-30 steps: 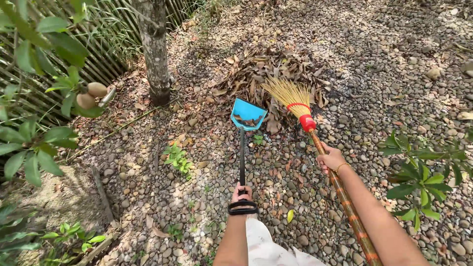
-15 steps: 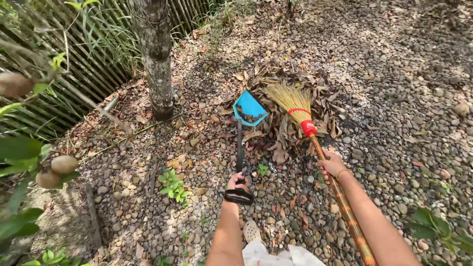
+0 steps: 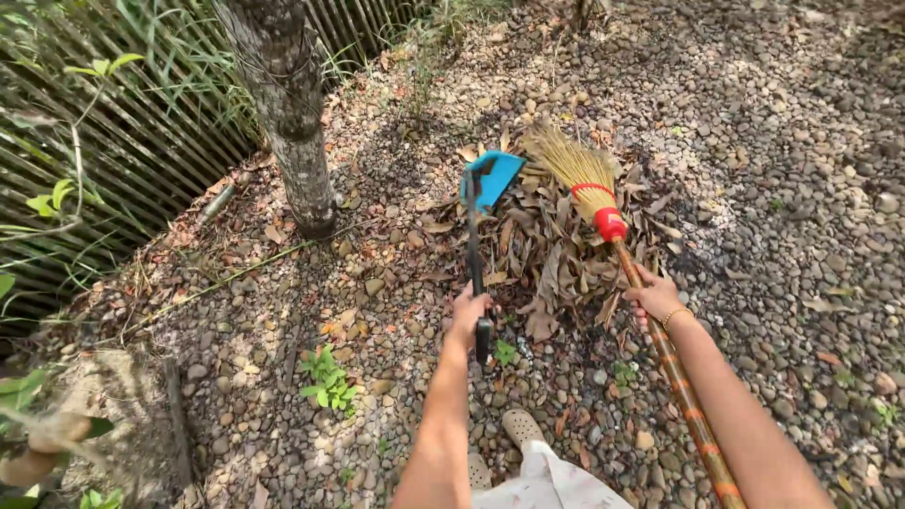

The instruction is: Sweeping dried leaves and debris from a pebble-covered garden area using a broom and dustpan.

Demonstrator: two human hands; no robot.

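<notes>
The left hand (image 3: 468, 309) is wrapped tight around the black handle of a long-handled dustpan (image 3: 491, 176), fingers folded over the shaft just above its loop end; the right hand (image 3: 653, 298) is clenched around the orange-banded stick of a straw broom (image 3: 603, 203), gripping below the red binding; both fists are pressed together on their tools, neither is spread. Nearest the body a pale shoe (image 3: 521, 426) stands on the pebble ground (image 3: 773, 188), with a small green weed (image 3: 328, 379) to the left of it. Beyond the hands lies the heap of dry brown leaves (image 3: 547, 250), gathered into one mound between the two tools, so the raking together looks largely done; loose leaves still lie scattered over the stones about the tree trunk (image 3: 283, 104) and along the slatted fence (image 3: 141, 141), so the gathering is not complete, and by my reading the lifting of the heap is what mostly remains. The blue pan sits tilted on edge at the far left rim of the mound, touching the leaves; it is turned so that its inside can hardly be seen, and I cannot tell whether it holds any leaves; the broom's yellow bristles rest on the far side of the heap, just beside the pan.
</notes>
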